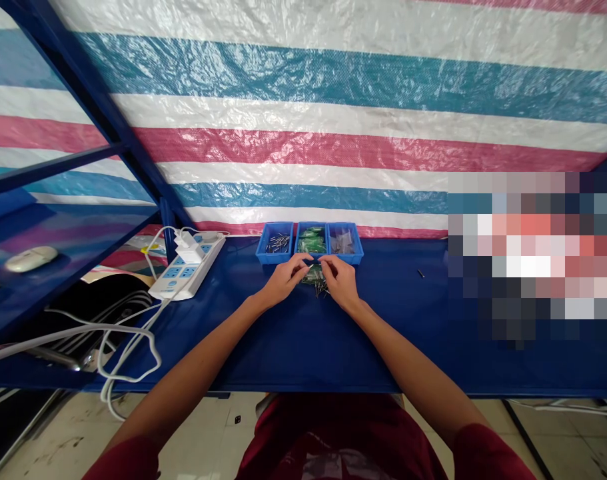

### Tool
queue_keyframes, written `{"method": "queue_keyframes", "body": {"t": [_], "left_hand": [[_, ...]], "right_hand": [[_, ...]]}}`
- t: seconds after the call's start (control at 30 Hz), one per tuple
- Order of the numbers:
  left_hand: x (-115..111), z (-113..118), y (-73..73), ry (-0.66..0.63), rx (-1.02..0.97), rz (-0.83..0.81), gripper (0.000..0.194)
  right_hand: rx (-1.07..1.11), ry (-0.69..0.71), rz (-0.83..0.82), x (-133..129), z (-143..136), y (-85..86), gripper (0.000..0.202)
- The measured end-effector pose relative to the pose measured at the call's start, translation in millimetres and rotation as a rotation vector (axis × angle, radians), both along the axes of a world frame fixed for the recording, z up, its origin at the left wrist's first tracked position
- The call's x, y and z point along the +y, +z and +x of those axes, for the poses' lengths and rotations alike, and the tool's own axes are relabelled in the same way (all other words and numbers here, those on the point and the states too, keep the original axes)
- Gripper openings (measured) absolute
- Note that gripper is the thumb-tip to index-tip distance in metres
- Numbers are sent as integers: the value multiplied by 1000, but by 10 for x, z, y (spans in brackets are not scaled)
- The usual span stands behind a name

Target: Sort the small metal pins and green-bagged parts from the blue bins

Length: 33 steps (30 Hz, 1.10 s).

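On the blue table (283, 347), curled hands (287, 277) flank green packets (313, 274) and metal pieces (320, 287), their grip unclear.

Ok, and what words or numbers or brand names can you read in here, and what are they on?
None that I can read.
White power strip: a small blue mark by its near end, too small to read.
Dark red shirt: a pale print on the front, too unclear to tell if it has letters.
Blue bins: no writing that I can make out.
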<state>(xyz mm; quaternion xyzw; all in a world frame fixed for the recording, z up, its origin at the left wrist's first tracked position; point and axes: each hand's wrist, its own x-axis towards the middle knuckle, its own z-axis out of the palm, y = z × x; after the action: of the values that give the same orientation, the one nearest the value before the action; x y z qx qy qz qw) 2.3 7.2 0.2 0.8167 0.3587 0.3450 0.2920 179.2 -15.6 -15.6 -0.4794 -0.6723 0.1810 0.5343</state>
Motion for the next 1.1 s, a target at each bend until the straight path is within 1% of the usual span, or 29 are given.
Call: {"method": "queue_keyframes", "body": {"t": [0.2, 0.37, 0.5, 0.63, 0.77, 0.93, 1.1], "left_hand": [[-5, -18, 49, -6, -135, -168, 37], [-11, -11, 53, 2, -237, -246, 36], [-16, 3, 77, 18, -287, -283, 35], [8, -5, 102, 75, -319, -260, 33], [36, -29, 101, 118, -225, -178, 31], [32, -36, 98, 121, -153, -125, 34], [11, -20, 106, 156, -181, -121, 35]], "right_hand": [[-47, 66, -15, -2, -8, -1, 25], [-81, 144, -27, 3, -13, -30, 24], [-106, 181, 5, 1, -14, -38, 24], [-81, 127, 18, -8, -7, -20, 30], [-48, 78, 22, -10, 4, 0, 32], [-52, 86, -21, 1, -4, -15, 30], [-43, 134, -20, 5, -16, -41, 29]]}}
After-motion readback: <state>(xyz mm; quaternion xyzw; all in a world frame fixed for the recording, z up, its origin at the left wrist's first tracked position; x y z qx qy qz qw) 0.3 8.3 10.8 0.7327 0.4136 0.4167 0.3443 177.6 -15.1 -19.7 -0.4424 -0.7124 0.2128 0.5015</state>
